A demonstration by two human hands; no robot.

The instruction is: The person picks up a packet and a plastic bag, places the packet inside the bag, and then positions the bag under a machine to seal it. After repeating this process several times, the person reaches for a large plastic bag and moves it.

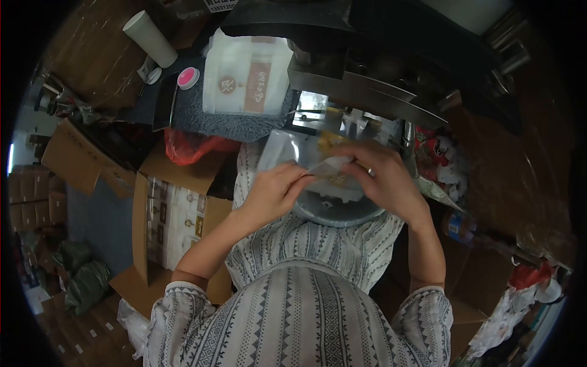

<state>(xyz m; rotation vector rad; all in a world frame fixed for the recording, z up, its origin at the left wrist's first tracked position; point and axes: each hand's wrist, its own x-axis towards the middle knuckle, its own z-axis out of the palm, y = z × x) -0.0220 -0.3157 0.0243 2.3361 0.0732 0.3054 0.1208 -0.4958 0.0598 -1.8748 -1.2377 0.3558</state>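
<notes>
My left hand [276,191] pinches one end of a small translucent plastic bag [330,166] above my lap. My right hand [391,180] holds the other end between thumb and fingers, slightly blurred. Below both hands, a round grey basin [342,218] rests on my lap with clear plastic pieces in it. A larger clear plastic bag [280,150] lies just beyond my left hand. Something yellow [330,139] shows behind my right fingers, too blurred to name.
Printed white bags [244,76] lie on a fluffy grey cloth [244,126], beside a pink-topped jar [188,77] and a phone [165,102]. A black and metal machine [367,85] stands ahead. An open carton [140,226] of packets is at left.
</notes>
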